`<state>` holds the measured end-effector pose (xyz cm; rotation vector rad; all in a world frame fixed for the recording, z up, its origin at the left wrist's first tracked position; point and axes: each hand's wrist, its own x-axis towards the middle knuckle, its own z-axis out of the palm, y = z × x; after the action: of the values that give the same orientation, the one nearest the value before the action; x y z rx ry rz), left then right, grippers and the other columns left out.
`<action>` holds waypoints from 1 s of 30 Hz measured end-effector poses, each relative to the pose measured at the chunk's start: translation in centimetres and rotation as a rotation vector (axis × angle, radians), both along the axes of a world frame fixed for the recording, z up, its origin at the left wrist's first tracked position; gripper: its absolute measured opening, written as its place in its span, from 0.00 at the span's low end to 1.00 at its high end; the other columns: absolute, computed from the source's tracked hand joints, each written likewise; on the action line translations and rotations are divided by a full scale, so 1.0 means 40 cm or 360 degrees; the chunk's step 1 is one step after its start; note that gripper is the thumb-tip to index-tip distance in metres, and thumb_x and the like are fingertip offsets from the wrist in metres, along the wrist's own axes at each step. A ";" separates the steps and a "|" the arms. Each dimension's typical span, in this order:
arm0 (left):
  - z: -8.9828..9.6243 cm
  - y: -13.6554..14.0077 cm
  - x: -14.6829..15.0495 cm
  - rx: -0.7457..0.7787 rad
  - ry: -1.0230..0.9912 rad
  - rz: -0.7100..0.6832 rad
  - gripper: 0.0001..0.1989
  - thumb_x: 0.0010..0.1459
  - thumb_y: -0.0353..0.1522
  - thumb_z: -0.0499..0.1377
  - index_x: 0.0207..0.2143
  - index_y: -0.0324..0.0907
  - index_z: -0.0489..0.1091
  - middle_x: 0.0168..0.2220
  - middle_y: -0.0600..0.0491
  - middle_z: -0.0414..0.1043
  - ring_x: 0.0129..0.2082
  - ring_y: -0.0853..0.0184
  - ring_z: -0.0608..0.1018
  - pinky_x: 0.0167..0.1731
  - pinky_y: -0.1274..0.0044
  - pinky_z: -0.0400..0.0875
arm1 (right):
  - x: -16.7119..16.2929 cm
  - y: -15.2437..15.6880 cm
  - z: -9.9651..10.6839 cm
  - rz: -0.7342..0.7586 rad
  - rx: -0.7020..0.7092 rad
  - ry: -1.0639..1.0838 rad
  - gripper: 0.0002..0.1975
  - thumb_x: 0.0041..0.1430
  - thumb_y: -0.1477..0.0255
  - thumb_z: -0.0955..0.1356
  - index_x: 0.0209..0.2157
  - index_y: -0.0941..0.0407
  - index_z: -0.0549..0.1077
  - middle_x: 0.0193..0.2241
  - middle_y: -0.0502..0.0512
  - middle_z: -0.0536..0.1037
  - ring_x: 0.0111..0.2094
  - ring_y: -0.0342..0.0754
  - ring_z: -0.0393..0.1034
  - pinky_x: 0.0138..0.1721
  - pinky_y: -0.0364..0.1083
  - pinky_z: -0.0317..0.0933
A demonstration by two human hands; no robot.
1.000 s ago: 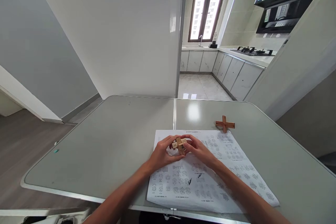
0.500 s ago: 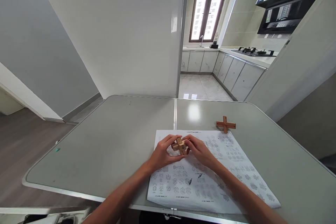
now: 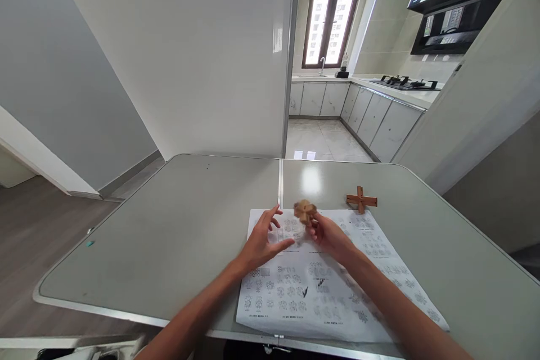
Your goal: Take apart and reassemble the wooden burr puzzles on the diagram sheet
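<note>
A small wooden burr puzzle (image 3: pixel 304 211), blurred by motion, is gripped at its lower right by the fingertips of my right hand (image 3: pixel 331 237). To the left, my left hand (image 3: pixel 262 239) holds nothing, with its thumb and fingers spread above the paper. Under both hands lies a large white instruction sheet (image 3: pixel 295 292), printed with rows of small diagrams and bearing two dark tick marks. A reddish-brown wooden cross (image 3: pixel 361 200) rests by the sheet's upper right edge.
The grey folding table (image 3: pixel 202 219) has a metal seam down its middle and a pale rim. A tiny teal bit (image 3: pixel 90 243) lies near its left edge. Beyond the table, a doorway opens onto a kitchen with a gas stove (image 3: pixel 407 83).
My left hand has let go of the wooden puzzle and its fingers have spread. My right hand has carried the puzzle up and slightly right, away from the left hand.
</note>
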<state>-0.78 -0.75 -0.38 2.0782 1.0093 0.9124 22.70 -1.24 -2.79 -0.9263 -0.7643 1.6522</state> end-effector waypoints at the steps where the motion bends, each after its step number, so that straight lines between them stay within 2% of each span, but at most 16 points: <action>1: -0.001 0.001 0.001 -0.0004 0.0002 0.0025 0.35 0.60 0.42 0.67 0.66 0.52 0.57 0.59 0.48 0.67 0.45 0.62 0.76 0.48 0.66 0.74 | 0.015 0.011 -0.008 -0.0122 -0.0012 0.0087 0.16 0.62 0.56 0.73 0.33 0.55 0.73 0.26 0.49 0.71 0.23 0.42 0.66 0.22 0.41 0.67; 3: -0.001 0.002 0.002 -0.0010 0.0014 0.0056 0.26 0.63 0.42 0.63 0.61 0.50 0.63 0.57 0.47 0.68 0.45 0.62 0.76 0.46 0.67 0.75 | 0.043 0.031 -0.024 -0.0281 -0.0006 0.0224 0.12 0.64 0.60 0.72 0.36 0.54 0.74 0.32 0.52 0.74 0.27 0.43 0.69 0.24 0.41 0.71; 5: 0.000 0.003 0.002 -0.0023 0.0023 0.0070 0.20 0.65 0.42 0.62 0.57 0.48 0.67 0.55 0.47 0.68 0.44 0.63 0.76 0.44 0.68 0.76 | 0.064 0.047 -0.043 -0.0538 -0.0033 0.0369 0.09 0.65 0.64 0.72 0.35 0.54 0.73 0.32 0.52 0.74 0.27 0.42 0.70 0.24 0.39 0.73; 8: -0.001 0.004 0.001 -0.0047 0.0031 0.0079 0.17 0.65 0.41 0.61 0.54 0.47 0.69 0.54 0.47 0.68 0.43 0.63 0.76 0.40 0.71 0.77 | 0.082 0.063 -0.069 -0.0707 -0.0045 0.0417 0.09 0.68 0.67 0.70 0.33 0.53 0.71 0.29 0.49 0.72 0.26 0.40 0.70 0.25 0.37 0.74; 14: -0.004 0.002 -0.001 -0.0070 0.0036 0.0088 0.15 0.65 0.39 0.60 0.53 0.46 0.70 0.53 0.47 0.68 0.44 0.63 0.76 0.37 0.72 0.76 | 0.099 0.073 -0.095 -0.0891 -0.0077 0.0441 0.07 0.70 0.69 0.68 0.35 0.54 0.72 0.33 0.52 0.76 0.29 0.40 0.75 0.29 0.37 0.77; 22: -0.005 0.004 0.000 -0.0061 0.0057 0.0079 0.13 0.65 0.39 0.59 0.51 0.46 0.71 0.51 0.47 0.70 0.43 0.63 0.76 0.37 0.72 0.76 | 0.099 0.058 -0.098 -0.0937 -0.0036 0.0364 0.09 0.71 0.64 0.66 0.36 0.53 0.71 0.39 0.56 0.79 0.32 0.43 0.78 0.30 0.41 0.79; 27: 0.000 0.004 -0.002 -0.0089 0.0089 0.0080 0.11 0.66 0.38 0.58 0.49 0.46 0.71 0.48 0.48 0.72 0.43 0.62 0.76 0.37 0.73 0.74 | 0.081 0.051 -0.084 -0.0883 -0.0007 0.0301 0.11 0.69 0.60 0.66 0.36 0.52 0.72 0.36 0.56 0.79 0.30 0.44 0.77 0.29 0.42 0.77; 30: 0.003 0.007 -0.004 -0.0107 0.0114 0.0079 0.10 0.66 0.39 0.58 0.47 0.45 0.72 0.45 0.49 0.74 0.43 0.61 0.77 0.37 0.73 0.73 | 0.062 0.040 -0.058 -0.0715 0.0024 0.0242 0.09 0.64 0.62 0.71 0.37 0.53 0.73 0.32 0.53 0.78 0.26 0.43 0.73 0.26 0.42 0.74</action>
<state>-0.95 -0.45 -0.26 2.0507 1.1185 0.8222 25.19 0.36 -5.10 -0.8754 -0.4250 1.3004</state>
